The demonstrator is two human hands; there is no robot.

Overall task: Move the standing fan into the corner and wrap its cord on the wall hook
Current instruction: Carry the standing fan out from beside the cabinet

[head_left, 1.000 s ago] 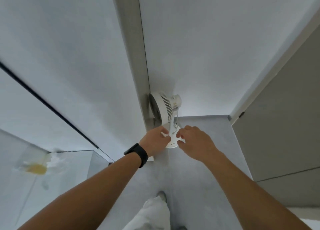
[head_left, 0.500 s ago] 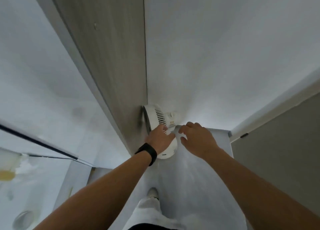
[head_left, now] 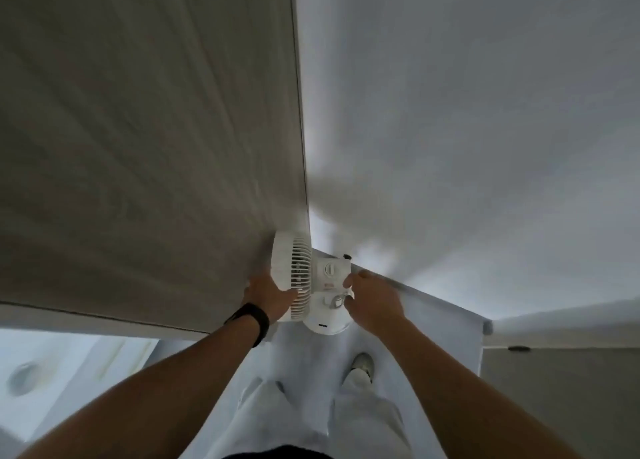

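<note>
Both arms reach straight down and forward. The left hand [head_left: 268, 294] cups the grille of the white fan [head_left: 304, 282], fingers wrapped round its rim; the right hand [head_left: 372, 297] grips the motor housing. The fan stands in the floor corner where wood panel [head_left: 156, 147] meets white wall [head_left: 467, 129].
</note>
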